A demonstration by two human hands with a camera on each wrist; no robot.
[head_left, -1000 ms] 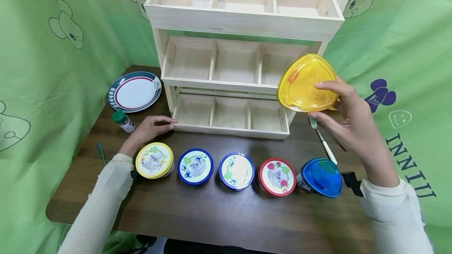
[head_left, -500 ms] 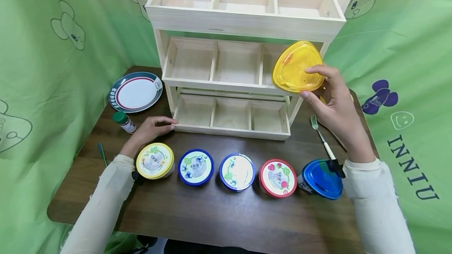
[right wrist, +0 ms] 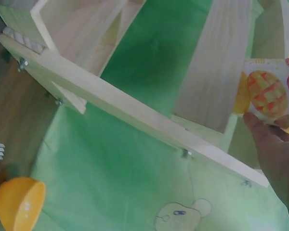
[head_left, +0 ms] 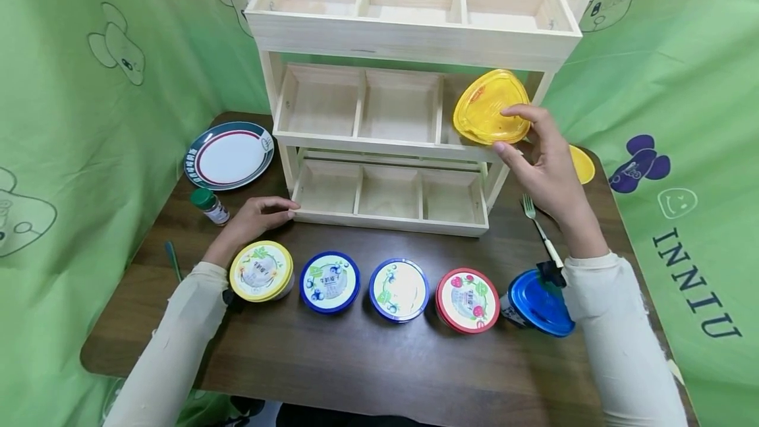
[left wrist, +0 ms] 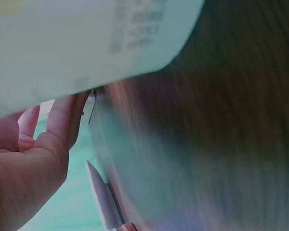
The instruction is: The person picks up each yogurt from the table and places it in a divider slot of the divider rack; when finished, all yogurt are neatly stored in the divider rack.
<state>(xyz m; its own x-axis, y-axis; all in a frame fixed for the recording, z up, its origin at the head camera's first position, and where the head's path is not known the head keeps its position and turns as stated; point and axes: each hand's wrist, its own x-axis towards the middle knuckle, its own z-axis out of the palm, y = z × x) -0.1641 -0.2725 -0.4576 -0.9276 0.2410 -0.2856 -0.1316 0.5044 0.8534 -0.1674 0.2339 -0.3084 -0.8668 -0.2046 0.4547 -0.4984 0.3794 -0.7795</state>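
- A three-tier shelf of pale, unfinished wood (head_left: 409,38) stands at the back of a dark brown wood-grain table (head_left: 367,361). Each tier is split into three open square compartments.
- The right hand (head_left: 542,163) is raised at the right end of the middle tier. Its thumb and fingers pinch a glossy yellow plastic tub with a rounded triangular lid (head_left: 491,107). The tub is tilted, lid facing the viewer, at the mouth of the middle tier's right compartment.
- From the right wrist view, the fingertips press a printed fruit label on the tub's side (right wrist: 267,91), just beside a wooden upright of the shelf.
- The left hand (head_left: 252,216) lies palm down on the table with relaxed, lightly bent fingers, holding nothing. Its fingertips touch the bottom left corner of the shelf.
- Five round lidded tubs sit in a row along the front: a yellow-rimmed tub (head_left: 261,271) just below the left hand, two blue-rimmed tubs (head_left: 329,281), a red-rimmed tub (head_left: 466,300) and a tipped tub with a shiny blue lid (head_left: 538,302).
- A round white plate with dark green and red rings (head_left: 228,155) lies at the back left, near a small green-capped jar (head_left: 208,205).
- A metal fork with a white handle (head_left: 541,230) lies right of the shelf, with a small yellow bowl (head_left: 582,163) beyond it.
- Both arms wear cream sleeves; green cartoon-printed cloth surrounds the table.
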